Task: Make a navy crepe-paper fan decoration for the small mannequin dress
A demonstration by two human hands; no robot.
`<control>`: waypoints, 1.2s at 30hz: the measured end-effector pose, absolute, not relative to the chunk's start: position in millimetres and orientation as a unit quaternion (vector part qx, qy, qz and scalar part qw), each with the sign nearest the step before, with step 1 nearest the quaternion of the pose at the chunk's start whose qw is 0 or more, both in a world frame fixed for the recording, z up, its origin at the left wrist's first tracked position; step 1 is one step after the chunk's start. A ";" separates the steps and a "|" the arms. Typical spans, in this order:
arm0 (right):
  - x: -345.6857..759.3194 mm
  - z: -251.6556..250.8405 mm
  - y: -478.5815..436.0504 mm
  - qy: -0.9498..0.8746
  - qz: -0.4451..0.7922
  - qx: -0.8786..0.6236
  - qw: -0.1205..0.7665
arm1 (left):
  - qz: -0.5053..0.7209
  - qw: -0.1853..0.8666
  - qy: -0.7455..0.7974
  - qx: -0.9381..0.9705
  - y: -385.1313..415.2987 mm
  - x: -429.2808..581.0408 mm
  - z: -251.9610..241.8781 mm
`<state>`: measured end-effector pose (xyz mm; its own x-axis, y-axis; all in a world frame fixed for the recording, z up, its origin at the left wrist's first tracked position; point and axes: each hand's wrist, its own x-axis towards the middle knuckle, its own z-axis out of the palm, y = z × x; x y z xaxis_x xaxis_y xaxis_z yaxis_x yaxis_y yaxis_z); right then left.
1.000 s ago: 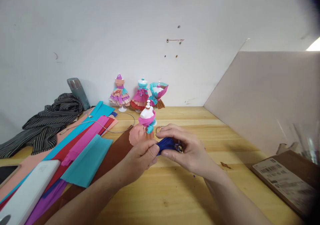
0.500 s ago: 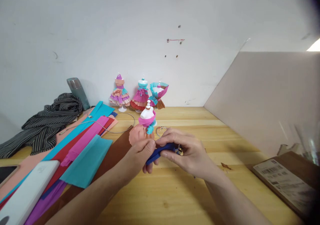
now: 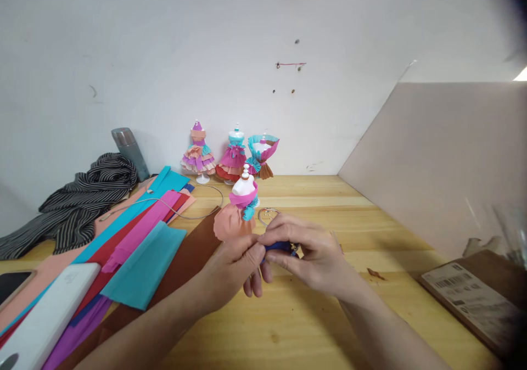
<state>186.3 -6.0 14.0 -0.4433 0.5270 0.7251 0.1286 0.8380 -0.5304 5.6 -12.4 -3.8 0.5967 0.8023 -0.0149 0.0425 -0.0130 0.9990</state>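
Both my hands meet over the wooden table [image 3: 313, 326] and pinch a small dark blue paper strip [image 3: 278, 246]. My left hand [image 3: 236, 264] grips its left end with thumb and fingers closed. The right end is pinched by my right hand [image 3: 307, 252], where something small and shiny shows between the fingers. Just behind the hands stands a little white mannequin [image 3: 244, 186] in a peach skirt with a pink and teal wrap. A thin wire ring [image 3: 267, 214] lies beside it.
Three dressed paper dolls [image 3: 230, 156] stand at the wall. Coloured paper sheets [image 3: 140, 244], a brown sheet, a white device [image 3: 45, 315] and a phone lie at left. A striped cloth [image 3: 82, 194] and grey flask [image 3: 130, 151] sit further back. A labelled cardboard box [image 3: 465, 298] is at right.
The blue paper has shrunk from a broad folded piece to a narrow strip between my fingers. My hands have drawn closer together and my left fingers have curled under it.
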 end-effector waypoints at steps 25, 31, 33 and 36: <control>193.0 11.6 -1.6 -0.823 0.206 -0.265 0.458 | 0.321 0.612 0.355 0.630 -15.8 5.5 12.8; 196.2 14.7 -1.9 -0.836 0.208 -0.267 0.432 | 0.300 0.669 0.355 0.581 -14.4 2.8 9.5; 197.0 15.8 -2.0 -0.841 0.198 -0.256 0.434 | 0.304 0.674 0.351 0.574 -14.3 2.6 9.6; 196.6 15.4 -1.7 -0.842 0.189 -0.239 0.446 | 0.300 0.676 0.346 0.578 -14.1 3.6 9.4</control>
